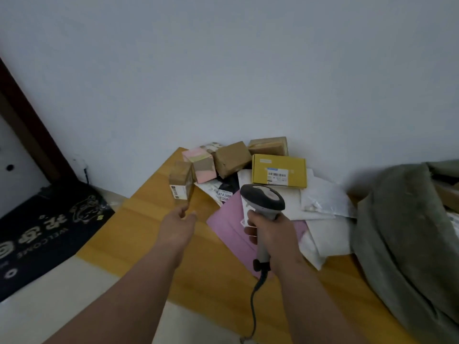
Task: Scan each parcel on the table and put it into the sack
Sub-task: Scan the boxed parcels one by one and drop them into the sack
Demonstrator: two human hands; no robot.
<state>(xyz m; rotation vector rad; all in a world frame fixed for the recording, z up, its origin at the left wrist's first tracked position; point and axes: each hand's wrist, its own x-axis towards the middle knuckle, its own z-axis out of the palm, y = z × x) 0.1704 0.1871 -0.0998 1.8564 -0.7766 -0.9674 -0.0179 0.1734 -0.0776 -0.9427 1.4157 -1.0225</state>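
Under the scanner [263, 199], pink mailer [228, 227] partly hidden, sack [397, 232] cut off

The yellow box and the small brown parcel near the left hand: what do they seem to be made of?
Yellow box: apparently matte printed cardboard, with crisp folded edges and a white barcode label. Small brown parcel: likely cardboard wrapped in glossy brown tape, judging by its sheen.

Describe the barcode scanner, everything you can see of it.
The scanner is a grey, plastic-looking handheld with a dark rim round its broad head and a lighter top. The right hand holds its pale handle upright, head tipped forward over the pink envelope. A dark coiled cable hangs from the handle's base toward the frame's bottom edge.
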